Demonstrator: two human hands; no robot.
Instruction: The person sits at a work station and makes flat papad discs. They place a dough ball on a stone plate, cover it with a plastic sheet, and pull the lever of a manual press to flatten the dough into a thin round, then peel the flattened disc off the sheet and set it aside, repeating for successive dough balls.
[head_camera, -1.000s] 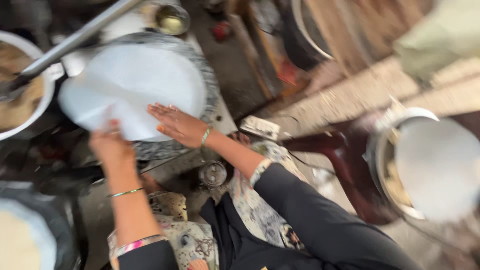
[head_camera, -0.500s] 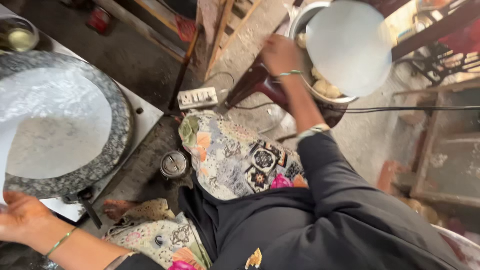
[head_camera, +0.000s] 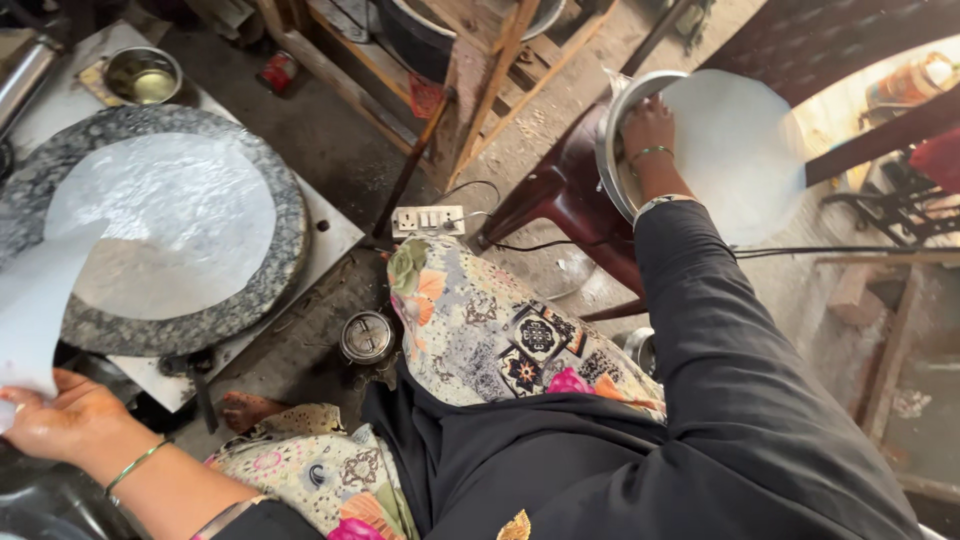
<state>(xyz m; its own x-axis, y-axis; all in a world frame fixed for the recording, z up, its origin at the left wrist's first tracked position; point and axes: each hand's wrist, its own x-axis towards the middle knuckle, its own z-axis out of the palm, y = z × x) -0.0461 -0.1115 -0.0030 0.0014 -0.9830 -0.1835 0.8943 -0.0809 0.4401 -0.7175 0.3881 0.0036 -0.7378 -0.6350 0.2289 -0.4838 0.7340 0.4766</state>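
Crowding floor, socket strip (head_camera: 428, 219), tin (head_camera: 367, 337), red stool (head_camera: 560, 195)

Stone slab (head_camera: 290, 225) on white board (head_camera: 335, 240); small bowl (head_camera: 143, 75)

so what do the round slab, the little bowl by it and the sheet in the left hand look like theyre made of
Round slab: looks like speckled grey stone, perhaps granite, with a matte mottled rim.
Little bowl: seems to be shiny metal, likely steel, given its bright reflective rim.
Sheet in the left hand: thin, white and translucent, curling as it lifts, possibly a dough or rice wrapper; hard to tell.
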